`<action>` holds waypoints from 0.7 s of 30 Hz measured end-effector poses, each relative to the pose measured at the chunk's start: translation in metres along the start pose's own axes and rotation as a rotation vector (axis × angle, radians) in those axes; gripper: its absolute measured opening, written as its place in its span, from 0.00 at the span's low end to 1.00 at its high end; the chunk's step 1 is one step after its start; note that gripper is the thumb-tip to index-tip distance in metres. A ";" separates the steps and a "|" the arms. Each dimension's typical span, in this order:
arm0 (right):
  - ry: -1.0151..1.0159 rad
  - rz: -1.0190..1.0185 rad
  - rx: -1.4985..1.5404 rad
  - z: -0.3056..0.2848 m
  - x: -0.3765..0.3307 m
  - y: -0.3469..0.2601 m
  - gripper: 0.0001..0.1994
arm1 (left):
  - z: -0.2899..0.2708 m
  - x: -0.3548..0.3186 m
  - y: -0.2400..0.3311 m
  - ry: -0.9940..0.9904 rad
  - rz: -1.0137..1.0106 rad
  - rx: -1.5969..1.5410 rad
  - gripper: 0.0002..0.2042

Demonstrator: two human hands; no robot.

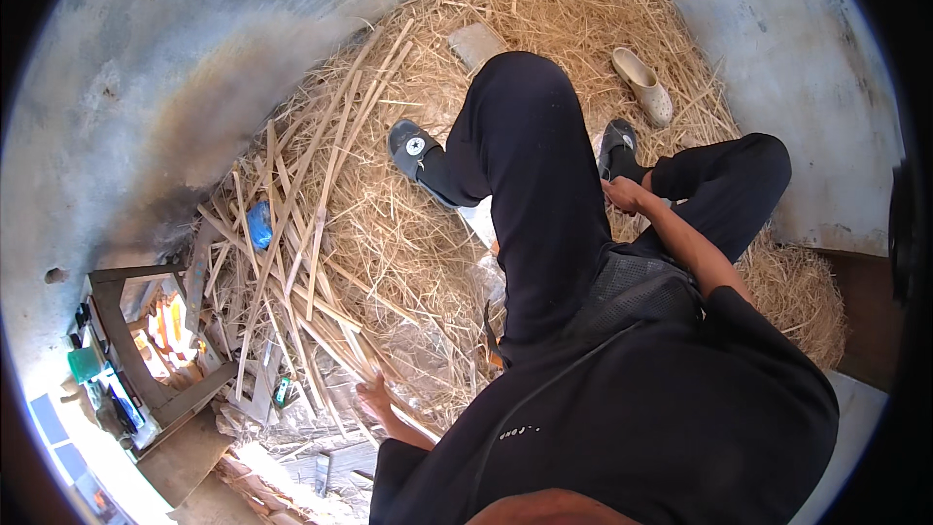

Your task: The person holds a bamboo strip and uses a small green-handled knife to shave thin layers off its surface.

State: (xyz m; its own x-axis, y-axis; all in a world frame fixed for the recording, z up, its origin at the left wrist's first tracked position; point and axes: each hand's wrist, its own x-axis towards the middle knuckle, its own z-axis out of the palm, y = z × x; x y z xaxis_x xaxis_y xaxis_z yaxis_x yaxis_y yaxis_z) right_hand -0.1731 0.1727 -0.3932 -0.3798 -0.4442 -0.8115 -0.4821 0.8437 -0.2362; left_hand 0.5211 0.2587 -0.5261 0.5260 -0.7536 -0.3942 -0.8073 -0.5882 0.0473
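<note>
My left hand (375, 397) is low on the left, fingers stretched toward the long thin wooden strips (335, 321) piled there; it touches or nearly touches them, and I see nothing held in it. On the other side, my right hand (627, 195) is between my legs, close to my right slipper (618, 144). Its fingers are closed, and what they hold, if anything, is too small to tell. My left foot, in a dark slide slipper (413, 148), rests on straw beside the strips.
Loose straw (573, 0) covers much of the floor. A beige clog (643, 87) lies beyond my right foot, and a flat slab (476, 44) lies farther off. A blue plastic bag (259, 225) sits among the strips. Left stands a wooden frame (126, 331) against the grey wall (117, 117).
</note>
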 end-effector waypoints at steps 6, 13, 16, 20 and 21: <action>0.005 -0.021 0.004 0.003 -0.003 0.010 0.37 | -0.061 -0.042 0.001 -0.040 -0.214 -0.454 0.33; -0.036 -0.075 0.075 0.006 0.001 0.002 0.35 | -0.214 -0.086 -0.033 0.089 -0.107 -0.202 0.29; -0.051 -0.096 0.084 -0.003 -0.001 -0.012 0.37 | -0.326 -0.125 -0.006 0.090 -0.132 -0.095 0.23; -0.066 -0.134 0.137 -0.006 0.004 -0.020 0.37 | -0.424 -0.153 0.014 0.066 0.025 -0.110 0.14; -0.073 -0.148 0.149 -0.006 0.004 -0.022 0.37 | -0.453 -0.171 0.050 0.018 -0.008 -0.030 0.13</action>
State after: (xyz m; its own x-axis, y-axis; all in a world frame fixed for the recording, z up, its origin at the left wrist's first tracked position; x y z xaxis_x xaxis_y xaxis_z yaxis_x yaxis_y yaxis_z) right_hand -0.1687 0.1507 -0.3878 -0.2525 -0.5483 -0.7972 -0.4045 0.8083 -0.4278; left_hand 0.5115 0.2254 -0.0402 0.5376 -0.7535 -0.3784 -0.7947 -0.6028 0.0713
